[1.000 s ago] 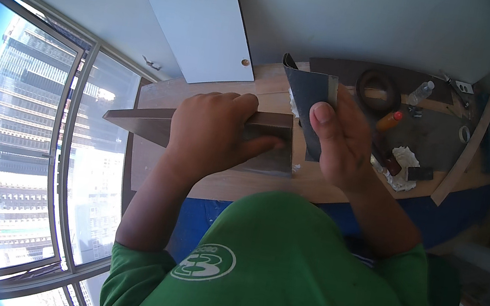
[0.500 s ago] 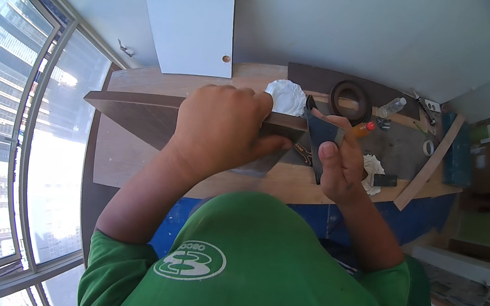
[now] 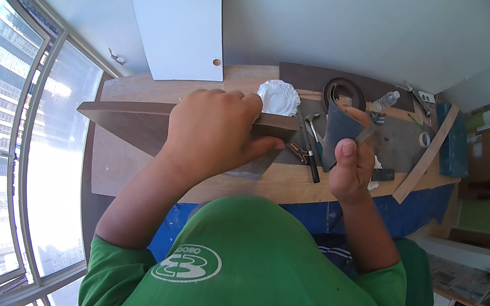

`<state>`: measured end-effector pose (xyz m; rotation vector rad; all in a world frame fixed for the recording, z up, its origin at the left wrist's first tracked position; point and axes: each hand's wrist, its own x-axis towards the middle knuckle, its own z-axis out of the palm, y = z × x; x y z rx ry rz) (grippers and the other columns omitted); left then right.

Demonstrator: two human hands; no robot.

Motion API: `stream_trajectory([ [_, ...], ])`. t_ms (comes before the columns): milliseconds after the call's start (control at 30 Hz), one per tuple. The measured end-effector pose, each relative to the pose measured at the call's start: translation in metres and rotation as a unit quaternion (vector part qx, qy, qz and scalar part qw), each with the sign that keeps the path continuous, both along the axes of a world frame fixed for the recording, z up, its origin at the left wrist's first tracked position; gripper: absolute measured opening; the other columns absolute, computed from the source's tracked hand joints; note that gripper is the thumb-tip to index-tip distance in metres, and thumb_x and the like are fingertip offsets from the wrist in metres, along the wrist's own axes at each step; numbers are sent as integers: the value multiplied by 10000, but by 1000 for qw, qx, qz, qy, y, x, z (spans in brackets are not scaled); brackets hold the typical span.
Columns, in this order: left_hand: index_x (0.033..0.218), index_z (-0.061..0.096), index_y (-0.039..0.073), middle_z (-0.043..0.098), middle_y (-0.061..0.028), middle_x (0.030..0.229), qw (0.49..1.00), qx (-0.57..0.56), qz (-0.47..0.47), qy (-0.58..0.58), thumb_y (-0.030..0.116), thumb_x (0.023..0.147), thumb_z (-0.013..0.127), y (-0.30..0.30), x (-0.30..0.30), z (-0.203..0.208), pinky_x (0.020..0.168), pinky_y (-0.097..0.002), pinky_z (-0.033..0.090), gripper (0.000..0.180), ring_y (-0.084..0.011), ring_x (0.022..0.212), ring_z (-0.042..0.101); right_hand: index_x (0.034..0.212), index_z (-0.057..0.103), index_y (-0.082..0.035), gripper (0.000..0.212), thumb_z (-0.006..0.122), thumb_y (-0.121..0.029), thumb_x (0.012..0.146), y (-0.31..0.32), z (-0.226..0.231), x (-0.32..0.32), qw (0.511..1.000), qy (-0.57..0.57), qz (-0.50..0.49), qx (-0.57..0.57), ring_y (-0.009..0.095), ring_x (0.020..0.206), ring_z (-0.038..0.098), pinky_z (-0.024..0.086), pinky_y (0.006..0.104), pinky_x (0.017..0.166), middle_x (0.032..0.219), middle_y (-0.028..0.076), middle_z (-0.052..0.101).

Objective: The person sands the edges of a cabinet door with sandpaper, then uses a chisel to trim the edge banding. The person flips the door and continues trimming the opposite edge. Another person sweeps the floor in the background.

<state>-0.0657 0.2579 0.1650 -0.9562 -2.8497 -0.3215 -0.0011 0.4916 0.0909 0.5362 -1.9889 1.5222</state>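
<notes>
In the middle of the frame, the left hand (image 3: 207,131) curls over a brown board (image 3: 126,119); its long edge runs left to right. Past its right end, not touching, the right hand (image 3: 351,172) pinches bent, dark sandpaper (image 3: 341,131).

The head-worn fisheye looks steeply down from close above the worktable's (image 3: 282,181) near side, facing the wall (image 3: 340,28) beyond.
</notes>
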Motion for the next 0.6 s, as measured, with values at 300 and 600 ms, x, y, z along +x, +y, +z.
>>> stream_trajectory([
  [300,786,653,77,681,-109,687,1000,-21,-1,-17,592,815,845,-1,1,1,599,-459,566,551,-330,656,722,1448,600,116,512,525,-283,1135,-21,0,-14,996,-35,71,29,191,1057,568,483,336,937,1272,141,532],
  [600,789,644,82,667,-98,680,999,-31,0,-13,596,812,848,1,2,3,601,-450,562,553,-316,645,714,1467,593,103,507,509,-274,1138,-15,-15,-3,998,-47,39,-33,214,1090,552,467,356,993,1328,148,496],
])
